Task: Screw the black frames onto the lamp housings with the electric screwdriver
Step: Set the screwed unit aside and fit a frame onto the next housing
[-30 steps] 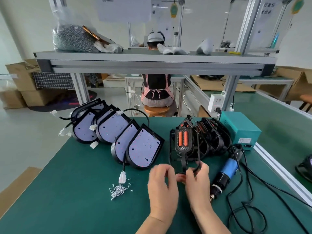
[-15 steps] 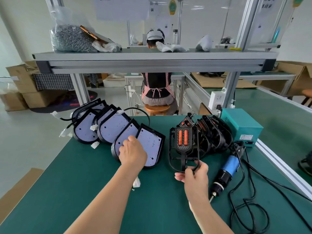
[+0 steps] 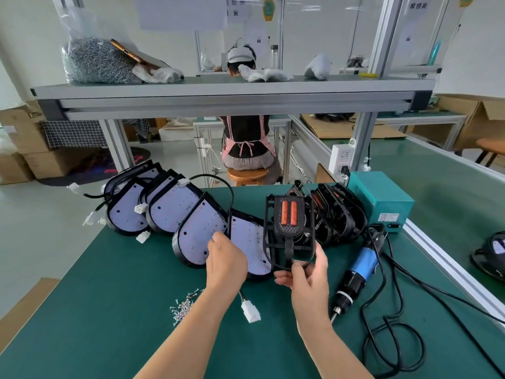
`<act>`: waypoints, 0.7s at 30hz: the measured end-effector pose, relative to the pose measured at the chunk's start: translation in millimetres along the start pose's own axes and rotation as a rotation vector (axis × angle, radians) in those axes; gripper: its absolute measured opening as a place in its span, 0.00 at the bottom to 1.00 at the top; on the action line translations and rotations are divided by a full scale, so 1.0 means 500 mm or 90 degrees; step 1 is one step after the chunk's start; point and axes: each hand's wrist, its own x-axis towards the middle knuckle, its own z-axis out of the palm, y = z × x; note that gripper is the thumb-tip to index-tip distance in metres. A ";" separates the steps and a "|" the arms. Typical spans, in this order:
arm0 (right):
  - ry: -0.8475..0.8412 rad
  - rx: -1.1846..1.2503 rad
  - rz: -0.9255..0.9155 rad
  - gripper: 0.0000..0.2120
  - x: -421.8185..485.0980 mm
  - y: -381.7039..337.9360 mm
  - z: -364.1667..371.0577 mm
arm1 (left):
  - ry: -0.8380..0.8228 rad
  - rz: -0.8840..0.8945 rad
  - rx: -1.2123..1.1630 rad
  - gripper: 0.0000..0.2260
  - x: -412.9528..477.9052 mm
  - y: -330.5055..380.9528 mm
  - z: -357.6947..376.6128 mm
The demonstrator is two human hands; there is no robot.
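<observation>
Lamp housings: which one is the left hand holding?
The housing nearest the frame, at the row's right end; the left hand grips its edge, the others lean untouched.

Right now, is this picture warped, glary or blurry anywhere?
Head view: the wide lens bows the shelf and splays the posts outward; light is soft and even, with no harsh glare; the housing in the left hand looks slightly soft, while the frame in the right hand reads clearly.
</observation>
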 end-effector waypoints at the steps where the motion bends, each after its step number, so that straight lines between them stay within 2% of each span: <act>1: -0.004 0.014 -0.010 0.27 -0.002 -0.004 0.001 | 0.002 -0.004 -0.026 0.09 -0.013 -0.003 0.010; 4: -0.017 0.034 -0.020 0.26 -0.010 -0.013 0.003 | 0.003 -0.011 -0.092 0.17 -0.055 -0.020 0.038; 8: -0.030 -0.046 -0.016 0.23 -0.019 -0.013 0.001 | 0.022 -0.009 -0.182 0.19 -0.088 -0.043 0.059; 15: -0.024 -0.189 -0.095 0.19 -0.029 -0.018 -0.001 | 0.058 0.014 -0.236 0.15 -0.088 -0.061 0.059; 21: -0.015 -0.297 -0.107 0.12 -0.034 -0.020 -0.001 | 0.070 0.018 -0.259 0.11 -0.093 -0.056 0.057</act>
